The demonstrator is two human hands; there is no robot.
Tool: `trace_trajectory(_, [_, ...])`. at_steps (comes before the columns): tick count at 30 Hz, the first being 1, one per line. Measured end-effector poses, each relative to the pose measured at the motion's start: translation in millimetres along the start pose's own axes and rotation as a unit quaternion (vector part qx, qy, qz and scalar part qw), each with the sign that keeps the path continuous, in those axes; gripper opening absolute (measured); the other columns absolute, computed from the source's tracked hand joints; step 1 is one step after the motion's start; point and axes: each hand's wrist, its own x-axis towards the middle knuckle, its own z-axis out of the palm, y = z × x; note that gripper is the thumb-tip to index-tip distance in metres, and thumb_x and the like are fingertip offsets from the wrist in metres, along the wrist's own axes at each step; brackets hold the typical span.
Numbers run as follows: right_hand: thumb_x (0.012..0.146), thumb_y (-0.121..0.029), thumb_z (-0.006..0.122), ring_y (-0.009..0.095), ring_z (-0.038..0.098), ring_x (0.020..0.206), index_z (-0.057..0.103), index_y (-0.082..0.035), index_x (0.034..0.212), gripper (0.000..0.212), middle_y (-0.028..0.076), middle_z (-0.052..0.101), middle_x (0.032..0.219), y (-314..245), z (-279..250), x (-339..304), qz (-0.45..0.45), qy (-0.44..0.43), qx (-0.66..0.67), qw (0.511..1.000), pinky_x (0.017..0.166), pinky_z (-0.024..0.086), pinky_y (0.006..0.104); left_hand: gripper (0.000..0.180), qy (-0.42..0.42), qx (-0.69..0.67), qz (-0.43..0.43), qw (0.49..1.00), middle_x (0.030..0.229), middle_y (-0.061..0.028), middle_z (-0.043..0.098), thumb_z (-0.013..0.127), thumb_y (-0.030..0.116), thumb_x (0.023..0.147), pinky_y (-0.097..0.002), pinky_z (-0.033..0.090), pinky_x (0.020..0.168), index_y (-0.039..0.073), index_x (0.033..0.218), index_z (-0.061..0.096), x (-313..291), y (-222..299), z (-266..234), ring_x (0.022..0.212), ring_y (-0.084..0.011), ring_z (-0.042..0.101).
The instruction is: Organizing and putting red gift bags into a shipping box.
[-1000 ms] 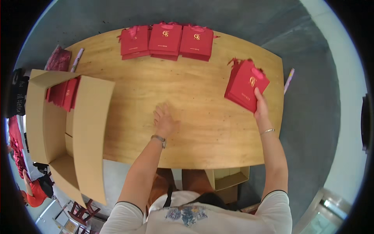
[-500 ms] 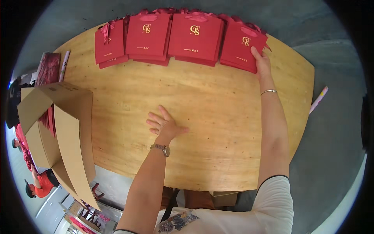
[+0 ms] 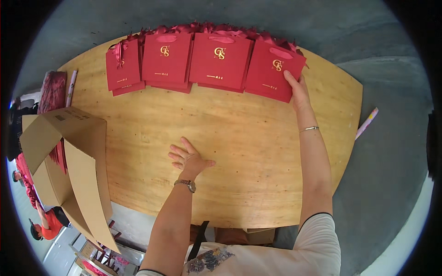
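Note:
Several red paper gift bags with ribbon handles lie in a row of stacks along the table's far edge. At the row's right end, my right hand [image 3: 298, 89] grips the right side of a gift bag stack [image 3: 271, 73], thumb on the top bag and the other fingers mostly hidden. Left of it lie a wide gift bag stack [image 3: 218, 69], another gift bag stack [image 3: 165, 60] and a partly covered gift bag stack [image 3: 123, 73] at the far left. My left hand [image 3: 190, 162], fingers spread and holding nothing, is over the middle of the wooden table [image 3: 248, 179].
An open cardboard box [image 3: 85, 158] with red bags inside stands at the table's left. Behind it are a plastic-wrapped dark red bundle [image 3: 52, 89] and a patterned roll [image 3: 71, 87]. Another patterned roll [image 3: 367, 123] sticks out past the right edge. A person in orange [image 3: 50, 226] is at the far left.
The view has shifted, so the table and bags appear lower and slightly left. My right hand keeps its grip on the rightmost stack, and my left hand stays spread over the table.

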Motion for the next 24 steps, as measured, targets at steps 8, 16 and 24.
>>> trace_trajectory(8, [0.075, -0.031, 0.077, 0.027, 0.035, 0.13, 0.014, 0.003, 0.142, 0.098, 0.018, 0.034, 0.141, 9.7, -12.7, 0.1, -0.029, 0.015, -0.023, 0.999, 0.106, 0.03, 0.0357, 0.143, -0.006, -0.027, 0.016, 0.999, 0.141, -0.0327, -0.03, 0.085, 0.039, 0.059, -0.0639, 0.001, 0.105, 0.016, 0.139, -0.031, -0.1, -0.4, 3.8, 0.131, -0.0514, -0.025])
trace_trajectory(16, [0.068, -0.042, 0.077, 0.034, 0.021, 0.137, 0.025, 0.0, 0.14, 0.099, 0.022, 0.024, 0.146, 4.9, 5.8, -43.6, -0.378, 0.141, -0.427, 0.809, 0.11, 0.016, 0.05, 0.143, -0.003, -0.022, 0.014, 1.0, 0.141, -0.0338, -0.029, 0.085, 0.039, 0.059, -0.0636, 0.002, 0.105, 0.016, 0.139, -0.03, -1.3, -1.7, -2.0, 0.131, -0.0521, -0.025])
trace_trajectory(24, [0.065, -0.049, 0.072, 0.034, 0.022, 0.137, 0.039, -0.009, 0.137, 0.088, 0.018, 0.027, 0.146, -7.8, 17.3, -64.4, -0.428, -0.083, -0.634, 0.639, 0.106, 0.013, 0.0606, 0.142, -0.001, -0.025, 0.019, 0.999, 0.141, -0.034, -0.029, 0.085, 0.039, 0.059, -0.0638, 0.002, 0.105, 0.016, 0.139, -0.03, 0.0, -0.8, 2.7, 0.13, -0.0528, -0.025])
